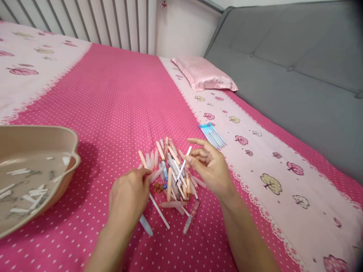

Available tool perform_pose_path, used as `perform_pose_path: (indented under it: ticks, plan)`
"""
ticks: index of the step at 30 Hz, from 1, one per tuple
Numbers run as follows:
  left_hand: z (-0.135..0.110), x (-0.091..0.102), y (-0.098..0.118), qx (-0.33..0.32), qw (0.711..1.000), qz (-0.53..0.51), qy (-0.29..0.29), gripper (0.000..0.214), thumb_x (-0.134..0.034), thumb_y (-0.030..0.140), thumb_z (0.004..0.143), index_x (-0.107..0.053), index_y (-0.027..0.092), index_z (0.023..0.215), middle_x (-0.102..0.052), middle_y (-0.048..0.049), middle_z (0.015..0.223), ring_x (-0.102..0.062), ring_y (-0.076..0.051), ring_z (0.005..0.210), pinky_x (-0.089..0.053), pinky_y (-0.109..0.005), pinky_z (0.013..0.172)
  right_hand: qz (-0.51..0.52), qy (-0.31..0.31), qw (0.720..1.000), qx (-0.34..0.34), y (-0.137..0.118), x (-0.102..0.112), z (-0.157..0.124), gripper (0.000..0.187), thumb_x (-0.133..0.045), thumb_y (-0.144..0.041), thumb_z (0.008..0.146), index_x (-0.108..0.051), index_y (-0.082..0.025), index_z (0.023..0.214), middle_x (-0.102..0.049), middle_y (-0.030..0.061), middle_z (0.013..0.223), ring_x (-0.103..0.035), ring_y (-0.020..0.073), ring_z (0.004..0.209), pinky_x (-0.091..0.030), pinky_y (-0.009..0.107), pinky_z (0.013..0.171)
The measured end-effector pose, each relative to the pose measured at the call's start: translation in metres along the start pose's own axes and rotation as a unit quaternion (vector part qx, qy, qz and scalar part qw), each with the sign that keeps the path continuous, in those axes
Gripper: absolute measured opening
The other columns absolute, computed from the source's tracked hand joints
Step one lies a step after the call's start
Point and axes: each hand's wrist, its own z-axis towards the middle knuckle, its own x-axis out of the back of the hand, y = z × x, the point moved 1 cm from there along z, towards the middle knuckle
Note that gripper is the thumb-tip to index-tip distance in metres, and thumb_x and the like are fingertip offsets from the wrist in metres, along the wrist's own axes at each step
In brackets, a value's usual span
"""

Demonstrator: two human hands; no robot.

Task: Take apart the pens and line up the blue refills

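A white pen refill (184, 163) with a thin dark tip slants down from my right hand (209, 166), pinched between thumb and fingers above the right side of a heap of pen parts (172, 173). My left hand (130, 194) is closed at the heap's left edge, its fingertips on a translucent pink pen barrel (155, 175). Peach, pink, white and clear barrels and caps make up the heap. A white stick (159, 211) and a pale blue pen piece (146, 225) lie beside my left hand. The clear pink pen (191, 218) rests at the front.
A beige basin (74, 141) with several short white pieces inside stands at the left. Blue-capped pens (212, 135) lie in a row behind my right hand. Further back are a pink pillow (204, 73), a grey padded headboard (283, 53) and a slatted rail (113, 22).
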Motion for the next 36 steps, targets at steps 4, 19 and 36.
perform_pose_path:
  ticks: [4, 19, 36]
  plan:
    - [0.002, -0.006, 0.003, -0.010, 1.000, -0.007, -0.023, 0.029, -0.042, 0.033, 0.082, -0.067, 0.021, 0.091, -0.070, -0.0089, 0.081, -0.064, -0.028, 0.073, -0.040, -0.031, 0.059, -0.001, 0.001, 1.000, 0.002, 0.000, 0.000, -0.001, 0.040, -0.060, -0.030, 0.082, -0.048, -0.022, 0.119, -0.062, 0.0017, 0.082, -0.061, 0.0125, 0.069, -0.050, 0.028, 0.065]
    - [0.006, -0.010, 0.009, 0.058, 0.996, -0.054, 0.029, 0.018, -0.047, 0.033, 0.071, -0.058, 0.022, 0.078, -0.063, -0.0033, 0.063, -0.059, -0.023, 0.060, -0.032, -0.025, 0.049, 0.000, 0.004, 1.000, -0.002, 0.001, -0.001, 0.000, 0.040, -0.060, -0.030, 0.081, -0.048, -0.023, 0.119, -0.061, 0.0015, 0.083, -0.061, 0.0126, 0.070, -0.050, 0.028, 0.065]
    - [0.006, -0.007, 0.015, 0.083, 0.741, -0.666, 0.005, 0.025, -0.062, 0.028, 0.065, -0.054, 0.014, 0.085, -0.065, -0.0018, 0.064, -0.064, -0.016, 0.058, -0.049, -0.023, 0.053, 0.004, 0.007, 1.000, 0.004, 0.000, 0.000, 0.000, 0.040, -0.060, -0.029, 0.081, -0.048, -0.023, 0.119, -0.061, 0.0006, 0.080, -0.061, 0.0126, 0.068, -0.051, 0.029, 0.065]
